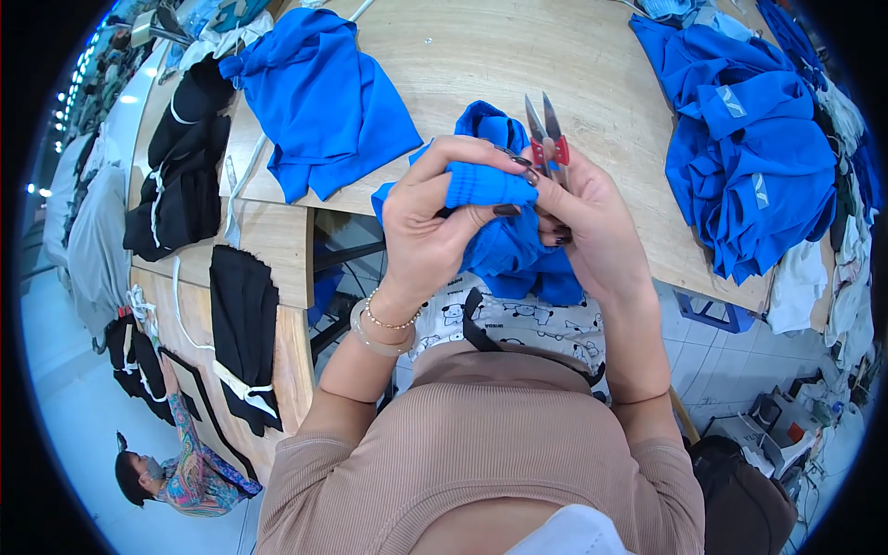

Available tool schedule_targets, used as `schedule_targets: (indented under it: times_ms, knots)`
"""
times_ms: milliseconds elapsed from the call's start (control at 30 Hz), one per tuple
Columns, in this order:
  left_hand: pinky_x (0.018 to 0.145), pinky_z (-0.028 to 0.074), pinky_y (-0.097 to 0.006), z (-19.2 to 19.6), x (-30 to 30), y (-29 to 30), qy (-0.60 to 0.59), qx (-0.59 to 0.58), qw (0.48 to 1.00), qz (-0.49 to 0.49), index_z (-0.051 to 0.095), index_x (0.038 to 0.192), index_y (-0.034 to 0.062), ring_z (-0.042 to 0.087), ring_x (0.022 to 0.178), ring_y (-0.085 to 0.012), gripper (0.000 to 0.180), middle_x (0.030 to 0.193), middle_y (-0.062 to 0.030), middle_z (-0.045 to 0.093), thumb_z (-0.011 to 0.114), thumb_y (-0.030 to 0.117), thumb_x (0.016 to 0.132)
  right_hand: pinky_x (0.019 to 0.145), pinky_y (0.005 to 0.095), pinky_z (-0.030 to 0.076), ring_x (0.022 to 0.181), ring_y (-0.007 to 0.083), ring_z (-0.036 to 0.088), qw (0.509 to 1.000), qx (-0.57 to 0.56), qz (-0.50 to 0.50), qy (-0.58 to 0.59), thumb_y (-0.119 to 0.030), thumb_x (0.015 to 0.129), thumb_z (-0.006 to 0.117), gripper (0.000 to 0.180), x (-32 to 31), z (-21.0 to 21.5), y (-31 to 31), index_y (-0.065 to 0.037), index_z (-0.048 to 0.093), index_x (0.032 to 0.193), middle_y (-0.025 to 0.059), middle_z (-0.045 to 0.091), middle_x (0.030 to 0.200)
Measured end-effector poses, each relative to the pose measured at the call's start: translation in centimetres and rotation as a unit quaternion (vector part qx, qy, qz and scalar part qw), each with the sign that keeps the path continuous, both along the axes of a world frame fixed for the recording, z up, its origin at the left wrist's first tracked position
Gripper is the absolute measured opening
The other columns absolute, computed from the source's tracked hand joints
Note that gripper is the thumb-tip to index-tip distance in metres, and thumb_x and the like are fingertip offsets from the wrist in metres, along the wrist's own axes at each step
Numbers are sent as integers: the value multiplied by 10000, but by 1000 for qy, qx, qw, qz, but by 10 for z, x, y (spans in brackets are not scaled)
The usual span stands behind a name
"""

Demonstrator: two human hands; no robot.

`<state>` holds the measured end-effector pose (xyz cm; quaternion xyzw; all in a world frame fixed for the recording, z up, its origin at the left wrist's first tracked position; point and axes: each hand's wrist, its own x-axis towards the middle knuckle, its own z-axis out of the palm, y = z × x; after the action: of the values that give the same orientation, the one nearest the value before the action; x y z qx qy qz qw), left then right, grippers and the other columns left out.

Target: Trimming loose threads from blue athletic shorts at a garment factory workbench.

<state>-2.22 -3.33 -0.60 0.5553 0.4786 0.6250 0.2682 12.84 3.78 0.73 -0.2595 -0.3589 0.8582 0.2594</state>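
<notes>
A blue garment with a gathered elastic edge hangs between my hands, over my lap and the table's front edge. My left hand pinches the elastic band between thumb and fingers. In my right hand is a pair of thread snips with red grips, blades pointing up and slightly apart. The fingers of that hand also touch the blue cloth beside the band. Part of the garment is hidden behind both hands.
A blue garment lies at the far left of the wooden table. More blue garments are heaped on the right. Tied black bundles and a black cloth stack sit left. Another person is at lower left.
</notes>
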Motion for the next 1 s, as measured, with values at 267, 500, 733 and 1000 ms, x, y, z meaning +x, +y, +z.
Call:
schedule_targets:
  times_ms: [267,500,733,1000]
  knots:
    - [672,516,-236,4,-3,0,-56,-11,998,-25,701,886,-5,629,767,-143,97,909,-98,653,648,-8,804,638,193,365,750,66,467,877,409,-182,-171,-98,872,617,170,26,15,-2,19,593,994,26,588,864]
    - [674,498,-233,5,-4,0,-9,-19,1000,4,704,890,5,622,791,-147,120,909,-93,659,653,-25,786,593,309,338,666,206,433,642,684,-188,-289,-162,629,807,316,27,28,4,-61,645,880,24,568,737]
    - [668,492,-236,4,-4,0,-8,-30,1000,2,704,889,9,620,789,-149,123,911,-93,660,655,-25,781,620,316,291,668,188,401,580,727,-210,-301,-226,627,809,314,23,29,6,-104,648,868,-9,513,696]
    - [646,489,-222,4,-3,-1,-13,-24,1000,2,705,889,13,618,772,-134,117,909,-89,659,662,-18,785,619,317,282,670,186,399,575,729,-217,-302,-220,628,805,304,23,26,5,-105,647,862,-11,511,696]
